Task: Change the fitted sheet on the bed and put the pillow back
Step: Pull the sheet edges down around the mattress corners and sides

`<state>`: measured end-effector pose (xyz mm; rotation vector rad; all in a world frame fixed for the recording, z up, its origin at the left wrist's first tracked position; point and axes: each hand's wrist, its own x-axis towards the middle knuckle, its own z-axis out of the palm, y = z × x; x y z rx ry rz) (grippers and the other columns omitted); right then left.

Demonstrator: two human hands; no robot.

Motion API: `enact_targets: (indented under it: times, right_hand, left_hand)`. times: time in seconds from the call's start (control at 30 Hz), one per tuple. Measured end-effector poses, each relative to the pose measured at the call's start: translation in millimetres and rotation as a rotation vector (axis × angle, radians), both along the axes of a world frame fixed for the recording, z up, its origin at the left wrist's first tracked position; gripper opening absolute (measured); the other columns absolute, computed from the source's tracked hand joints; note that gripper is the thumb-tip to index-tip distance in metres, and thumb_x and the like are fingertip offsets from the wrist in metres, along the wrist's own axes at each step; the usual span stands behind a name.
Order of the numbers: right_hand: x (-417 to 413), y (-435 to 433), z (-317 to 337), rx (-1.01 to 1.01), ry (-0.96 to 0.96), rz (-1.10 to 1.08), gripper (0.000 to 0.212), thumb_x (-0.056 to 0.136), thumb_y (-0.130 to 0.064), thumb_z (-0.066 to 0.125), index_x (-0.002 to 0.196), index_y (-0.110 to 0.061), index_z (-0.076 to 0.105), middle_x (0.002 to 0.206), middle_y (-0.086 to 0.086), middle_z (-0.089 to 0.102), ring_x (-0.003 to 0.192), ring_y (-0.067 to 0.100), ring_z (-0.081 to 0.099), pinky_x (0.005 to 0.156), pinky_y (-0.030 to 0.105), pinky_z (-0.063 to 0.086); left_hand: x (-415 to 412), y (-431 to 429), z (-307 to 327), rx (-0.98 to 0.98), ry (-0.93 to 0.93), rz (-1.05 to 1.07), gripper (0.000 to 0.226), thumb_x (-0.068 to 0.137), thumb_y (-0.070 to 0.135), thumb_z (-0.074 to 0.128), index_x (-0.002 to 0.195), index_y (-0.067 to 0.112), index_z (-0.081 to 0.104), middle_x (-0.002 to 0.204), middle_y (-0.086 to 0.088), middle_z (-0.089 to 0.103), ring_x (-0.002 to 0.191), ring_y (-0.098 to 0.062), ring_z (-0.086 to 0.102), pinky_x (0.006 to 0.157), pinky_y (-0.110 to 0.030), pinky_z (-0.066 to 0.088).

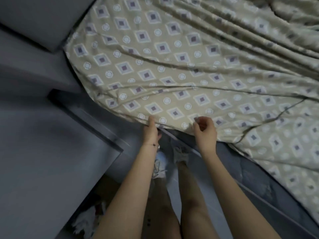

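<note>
Left hand grips sheet hem, thumb on top. Right hand curled at hem, grasp unclear. Best pull evenly, taut, under mattress.

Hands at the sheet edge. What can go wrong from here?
1. The sheet is bunched in deep folds at the upper right; tugging this edge may set wrinkles in.
2. The left hand plainly grips the edge, but the right hand has curled fingers and an unclear hold, so the pull could go crooked.
</note>
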<state>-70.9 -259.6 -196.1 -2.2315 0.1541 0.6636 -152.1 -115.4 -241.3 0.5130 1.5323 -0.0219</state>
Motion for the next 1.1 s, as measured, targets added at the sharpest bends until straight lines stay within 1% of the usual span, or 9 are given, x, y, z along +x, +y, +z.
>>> enact_targets:
  times: [0.07,0.17,0.33,0.47,0.53,0.63,0.83,0.93,1.1]
  right_hand:
    - [-5.4,-13.2,5.3,-0.028,0.008,-0.05,0.012,0.094,-0.021,0.06,0.098,-0.01,0.059,0.09,0.003,0.063,0.082,0.016,0.06,0.069,0.023,0.045]
    - [-8.8,-30.5,8.1,-0.085,0.119,-0.086,0.037,0.092,-0.033,0.062,0.082,0.002,0.062,0.072,0.01,0.065,0.067,0.016,0.061,0.063,0.03,0.045]
    - [-20.0,-52.1,5.8,0.046,0.54,-0.302,0.053,0.087,-0.049,0.066,0.1,0.003,0.066,0.093,0.015,0.072,0.085,0.024,0.07,0.081,0.038,0.058]
    - [-28.5,-51.5,3.5,0.593,0.458,-0.739,0.046,0.092,-0.014,0.065,0.135,-0.006,0.049,0.114,0.006,0.066,0.1,0.018,0.066,0.096,0.039,0.052]
    - [-21.3,-52.6,4.0,0.798,0.444,-0.881,0.046,0.092,-0.011,0.062,0.136,-0.009,0.049,0.119,0.006,0.066,0.103,0.02,0.066,0.096,0.04,0.052]
    - [-11.0,-54.2,4.9,0.944,0.48,-0.96,0.038,0.095,-0.017,0.058,0.132,-0.007,0.055,0.127,0.012,0.064,0.118,0.028,0.061,0.105,0.044,0.045]
    - [-25.3,-57.9,5.4,0.705,0.434,-0.94,0.047,0.087,-0.026,0.07,0.131,-0.014,0.056,0.124,0.008,0.067,0.108,0.026,0.067,0.088,0.045,0.056]
    - [-56.1,-63.6,7.3,0.596,0.447,-0.937,0.045,0.089,-0.027,0.07,0.129,-0.013,0.058,0.12,0.004,0.068,0.106,0.023,0.067,0.094,0.044,0.053]
    - [-119.6,-49.3,-3.7,0.504,0.532,-0.896,0.042,0.09,-0.026,0.068,0.128,-0.01,0.059,0.121,0.005,0.068,0.109,0.024,0.065,0.1,0.047,0.049]
  left_hand:
    - [0.8,-6.2,0.3,0.14,0.008,0.091,0.019,0.101,0.027,0.051,0.102,0.009,0.058,0.101,-0.01,0.062,0.091,-0.026,0.06,0.078,-0.035,0.048]
    - [-10.0,-11.3,1.2,0.366,0.02,0.191,0.022,0.098,0.01,0.053,0.076,0.012,0.054,0.079,-0.009,0.06,0.07,-0.021,0.056,0.068,-0.033,0.048]
    - [-35.1,-26.7,21.1,0.354,-0.174,0.279,0.01,0.103,0.011,0.045,0.097,0.012,0.052,0.107,-0.014,0.063,0.094,-0.025,0.064,0.086,-0.042,0.057]
    - [-53.3,-33.1,26.8,0.309,-0.235,0.218,0.005,0.102,0.012,0.047,0.099,0.013,0.05,0.104,-0.006,0.063,0.092,-0.018,0.064,0.07,-0.032,0.058]
    - [-60.0,-34.4,28.7,0.323,-0.247,0.22,0.003,0.101,0.011,0.049,0.102,0.013,0.05,0.106,-0.006,0.063,0.096,-0.019,0.064,0.075,-0.035,0.057]
    - [-69.4,-40.0,29.2,0.241,-0.28,0.308,0.03,0.097,0.009,0.056,0.127,0.006,0.051,0.12,-0.009,0.064,0.103,-0.022,0.065,0.074,-0.038,0.059]
    - [-95.3,-54.6,21.8,-0.007,-0.31,0.238,0.032,0.101,0.022,0.049,0.131,0.011,0.052,0.123,-0.012,0.062,0.112,-0.028,0.06,0.074,-0.038,0.061]
    - [-111.0,-55.4,16.2,0.057,-0.298,0.303,0.039,0.104,0.024,0.044,0.139,0.008,0.046,0.133,-0.015,0.056,0.12,-0.033,0.056,0.084,-0.045,0.056]
    - [-133.1,-37.3,8.5,0.309,-0.082,0.345,0.03,0.103,0.017,0.047,0.13,0.006,0.05,0.124,-0.011,0.059,0.111,-0.025,0.059,0.086,-0.036,0.051]
